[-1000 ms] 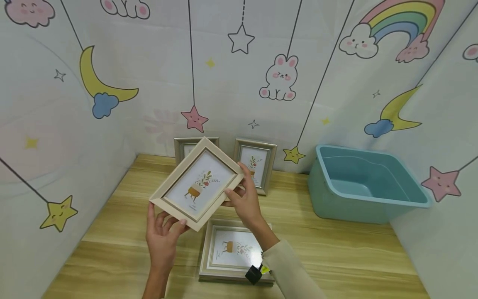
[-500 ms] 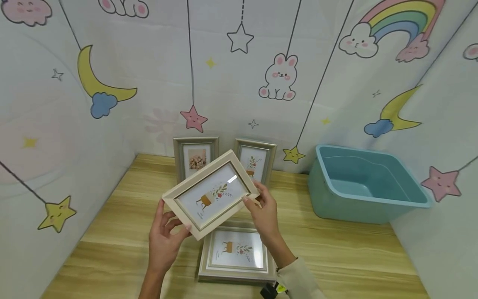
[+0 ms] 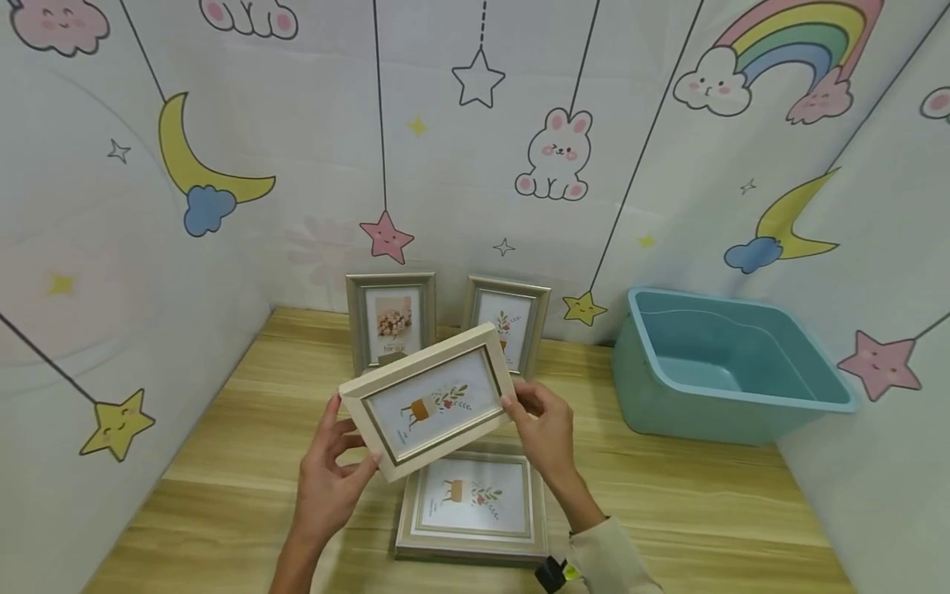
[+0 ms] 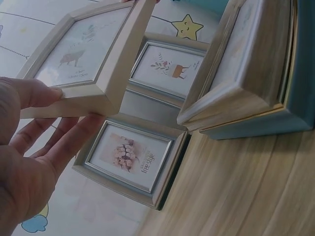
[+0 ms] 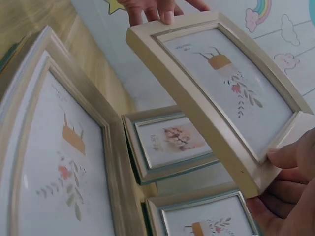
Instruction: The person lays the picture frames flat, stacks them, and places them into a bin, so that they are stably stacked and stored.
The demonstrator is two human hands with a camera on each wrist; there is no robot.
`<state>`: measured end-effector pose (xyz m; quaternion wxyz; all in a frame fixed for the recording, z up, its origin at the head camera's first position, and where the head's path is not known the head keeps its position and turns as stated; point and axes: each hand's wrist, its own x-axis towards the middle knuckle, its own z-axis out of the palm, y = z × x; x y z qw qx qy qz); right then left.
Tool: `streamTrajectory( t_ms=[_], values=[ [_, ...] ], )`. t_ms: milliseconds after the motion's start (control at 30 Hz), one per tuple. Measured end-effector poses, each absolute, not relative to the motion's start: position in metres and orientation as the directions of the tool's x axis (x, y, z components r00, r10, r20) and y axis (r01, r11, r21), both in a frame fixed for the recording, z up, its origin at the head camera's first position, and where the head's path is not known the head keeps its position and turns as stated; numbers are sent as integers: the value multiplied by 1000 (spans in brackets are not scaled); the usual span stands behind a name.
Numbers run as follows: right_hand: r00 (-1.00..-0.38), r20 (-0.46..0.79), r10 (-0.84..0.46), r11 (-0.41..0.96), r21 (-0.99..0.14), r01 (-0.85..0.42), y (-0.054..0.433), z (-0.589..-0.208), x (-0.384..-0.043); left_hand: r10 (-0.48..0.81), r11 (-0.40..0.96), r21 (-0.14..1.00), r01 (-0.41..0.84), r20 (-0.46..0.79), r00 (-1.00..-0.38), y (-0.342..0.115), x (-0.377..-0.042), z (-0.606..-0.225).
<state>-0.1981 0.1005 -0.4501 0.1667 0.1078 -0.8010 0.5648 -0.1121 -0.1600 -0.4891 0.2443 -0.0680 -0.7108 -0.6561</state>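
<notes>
A cream picture frame (image 3: pixel 438 404) with a print of a plant in an orange pot is held up between both hands, tilted, its right end higher. My left hand (image 3: pixel 330 483) pinches its left end, thumb on the front face and fingers behind. At the opposite end my right hand (image 3: pixel 547 429) grips the lower right corner, the thumb on the front edge, as the right wrist view also shows. Below lies a stack of picture frames (image 3: pixel 475 540), the top one showing the same plant print; the held frame overlaps its back edge in the head view.
Two champagne-coloured frames lean upright at the back wall: a frame with a flower photo (image 3: pixel 356 330) and a frame with the plant print (image 3: pixel 536 330). A blue plastic tub (image 3: pixel 690 412) stands at the right on the wood-grain table (image 3: pixel 223 462). Cartoon-printed cloth covers the walls.
Both hands have moved right and lower with the cream frame, turning it closer to level. The flower photo behind it has come into view.
</notes>
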Motion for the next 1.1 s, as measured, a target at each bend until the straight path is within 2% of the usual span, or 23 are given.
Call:
streamTrajectory(
  t_ms=[100,200,300,433,600,1100],
  values=[
    [-925,358,-127,415,-828,-377,111,-443,-198,-208,180,877,446,477,-854,-161,-112,-488],
    [-923,263,-281,452,-812,-369,120,-432,-199,-194,240,845,478,524,-829,-161,-112,-488],
    [-910,133,-392,423,-853,-307,126,-423,-202,-169,320,792,520,588,-791,-161,-113,-487],
    [-874,-14,-485,308,-939,-156,131,-415,-205,-117,400,716,572,659,-743,-159,-112,-485],
    [-850,-109,-515,255,-967,-30,136,-415,-205,-82,455,671,585,686,-723,-157,-112,-482],
    [-840,-163,-517,204,-977,64,150,-426,-204,-32,484,673,559,652,-758,-155,-113,-480]
  ],
)
